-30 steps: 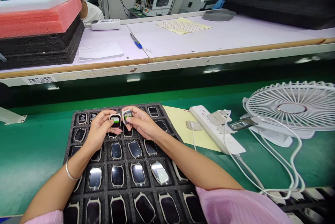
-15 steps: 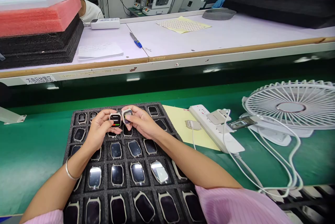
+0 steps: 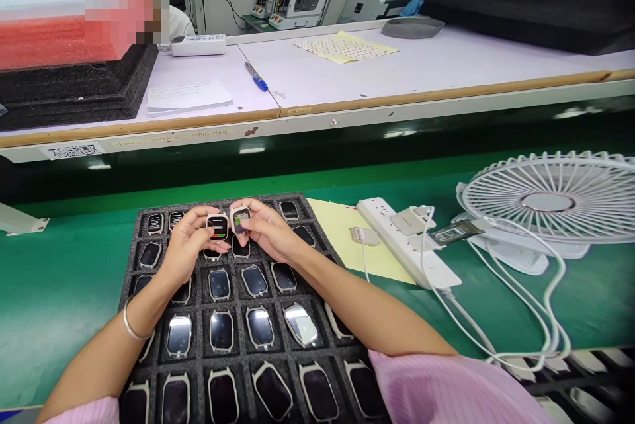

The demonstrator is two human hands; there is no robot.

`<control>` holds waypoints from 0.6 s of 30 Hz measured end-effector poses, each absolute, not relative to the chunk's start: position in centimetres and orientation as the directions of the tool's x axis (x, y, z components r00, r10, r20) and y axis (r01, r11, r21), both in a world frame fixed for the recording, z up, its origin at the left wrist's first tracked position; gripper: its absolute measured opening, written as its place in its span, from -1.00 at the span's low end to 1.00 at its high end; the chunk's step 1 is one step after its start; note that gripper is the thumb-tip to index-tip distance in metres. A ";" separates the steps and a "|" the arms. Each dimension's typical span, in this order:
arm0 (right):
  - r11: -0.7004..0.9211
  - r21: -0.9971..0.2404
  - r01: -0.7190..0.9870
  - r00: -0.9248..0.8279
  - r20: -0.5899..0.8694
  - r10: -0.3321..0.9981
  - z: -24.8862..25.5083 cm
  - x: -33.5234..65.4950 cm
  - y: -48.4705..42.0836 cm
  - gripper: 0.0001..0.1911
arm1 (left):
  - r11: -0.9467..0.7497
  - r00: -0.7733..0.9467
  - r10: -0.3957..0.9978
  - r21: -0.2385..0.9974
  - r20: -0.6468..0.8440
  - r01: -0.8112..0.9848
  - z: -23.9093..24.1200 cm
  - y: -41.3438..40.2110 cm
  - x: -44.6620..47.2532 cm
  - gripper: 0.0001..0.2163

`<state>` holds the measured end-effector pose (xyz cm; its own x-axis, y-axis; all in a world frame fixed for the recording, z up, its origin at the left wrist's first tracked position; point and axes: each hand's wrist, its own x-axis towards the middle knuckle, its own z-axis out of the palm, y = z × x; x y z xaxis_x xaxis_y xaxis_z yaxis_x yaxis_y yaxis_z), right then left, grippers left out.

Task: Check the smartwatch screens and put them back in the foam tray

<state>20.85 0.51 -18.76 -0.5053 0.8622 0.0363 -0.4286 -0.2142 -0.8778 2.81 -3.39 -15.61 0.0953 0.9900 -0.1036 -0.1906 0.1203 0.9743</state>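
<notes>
My left hand (image 3: 191, 242) is closed around a smartwatch body (image 3: 217, 226) whose lit screen shows a red and green bar, the thumb at its edge. Close beside it, my right hand (image 3: 268, 231) grips a second smartwatch body (image 3: 241, 217), also lit, with the thumb over its lower screen. Both watches are held above a black foam tray (image 3: 198, 305). Its compartments hold several strapless watch bodies, most with dark screens, such as this watch (image 3: 221, 330). Two watches at the far left, including this lit watch (image 3: 155, 223), show text. My forearms hide some compartments.
Right of the tray lie a yellow sheet (image 3: 327, 219), a white power strip (image 3: 397, 239) with cables, and a white fan (image 3: 550, 206). A raised shelf (image 3: 347, 80) behind bears a pen (image 3: 256, 77), papers and foam stacks. A person is behind it.
The right watch's screen has changed from text to a display with a green patch. Both hands keep their hold and have hardly moved.
</notes>
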 end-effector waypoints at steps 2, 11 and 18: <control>-0.200 -0.884 -0.423 -0.494 0.040 0.869 -18.8 20.8 0.5 -0.68 | 0.123 0.099 0.989 0.974 -0.106 -0.189 -15.7 -3.4 2.8 -0.70; -0.169 -0.889 -0.425 -0.488 0.068 0.870 -18.6 20.8 0.3 -0.67 | 0.118 0.094 0.990 0.973 -0.102 -0.196 -15.5 -3.4 2.9 -0.71; -0.204 -0.879 -0.430 -0.498 0.043 0.866 -18.8 20.8 0.5 -0.66 | 0.091 0.077 0.994 0.980 -0.079 -0.174 -15.6 -3.3 2.9 -0.68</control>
<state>20.83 0.48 -18.78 -0.4979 0.8662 0.0432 -0.4305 -0.2035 -0.8794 2.94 -3.34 -15.58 0.0771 0.9939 -0.0790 -0.1740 0.0915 0.9805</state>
